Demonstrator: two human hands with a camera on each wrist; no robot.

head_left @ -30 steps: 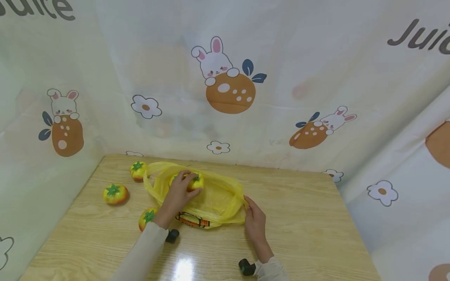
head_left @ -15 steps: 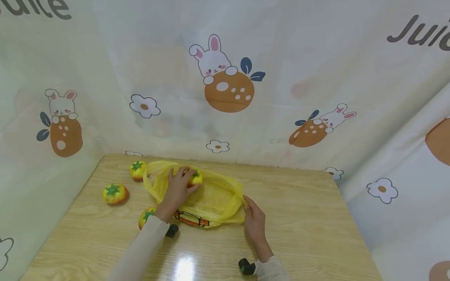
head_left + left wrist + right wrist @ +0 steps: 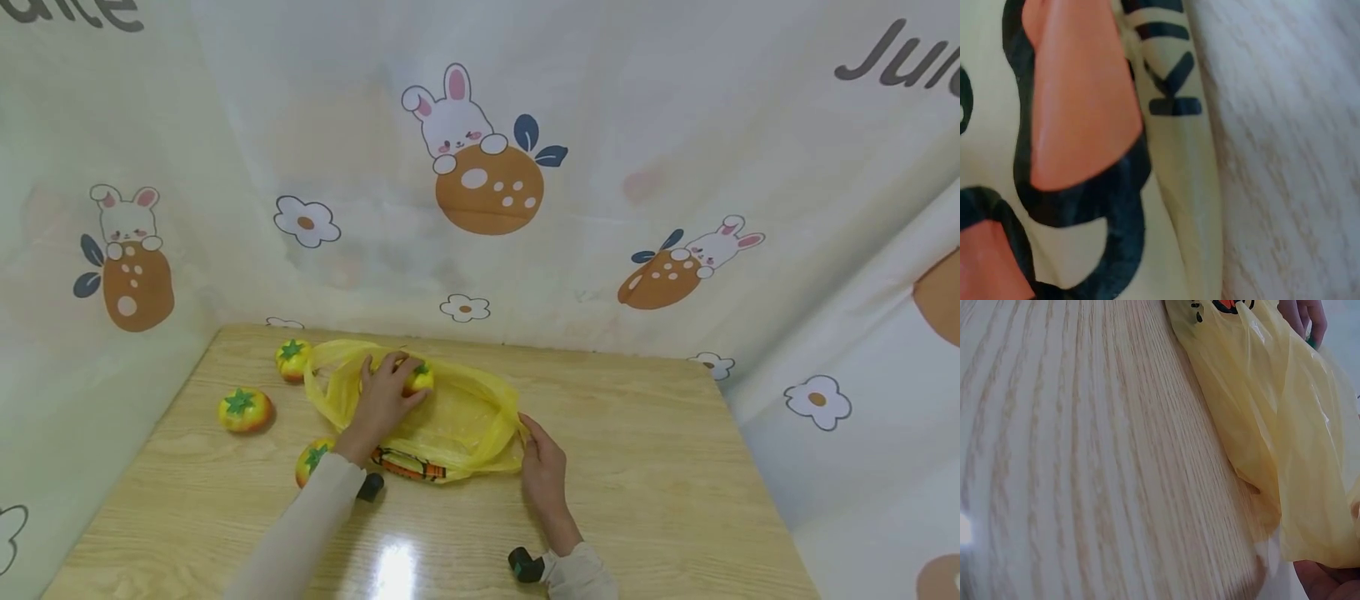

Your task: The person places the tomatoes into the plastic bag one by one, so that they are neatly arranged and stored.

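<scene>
A yellow plastic bag [image 3: 457, 417] lies spread with its mouth open near the back of the table. My left hand [image 3: 382, 400] reaches into it from the front left, thumb and fingers round a yellow persimmon [image 3: 422, 377] with a green leafy top; part of the fruit is hidden under the fingers. At the bag's right end my right hand [image 3: 545, 467] pinches its edge. In the right wrist view the bag [image 3: 1247, 394] hangs in folds above these fingers [image 3: 1322, 581]. Only the bag's printed side [image 3: 1085, 100] and the tabletop fill the left wrist view.
Left of the bag sit a persimmon [image 3: 292, 360] by its back corner, another persimmon [image 3: 245, 410] farther left, and a third persimmon [image 3: 311, 461] partly behind the left sleeve [image 3: 307, 525]. A printed curtain [image 3: 360, 267] stands behind the wooden table [image 3: 660, 467].
My left fingers have spread a little and shifted slightly over the persimmon in the bag. My right hand keeps its pinch on the bag's edge. The head view has tilted slightly.
</scene>
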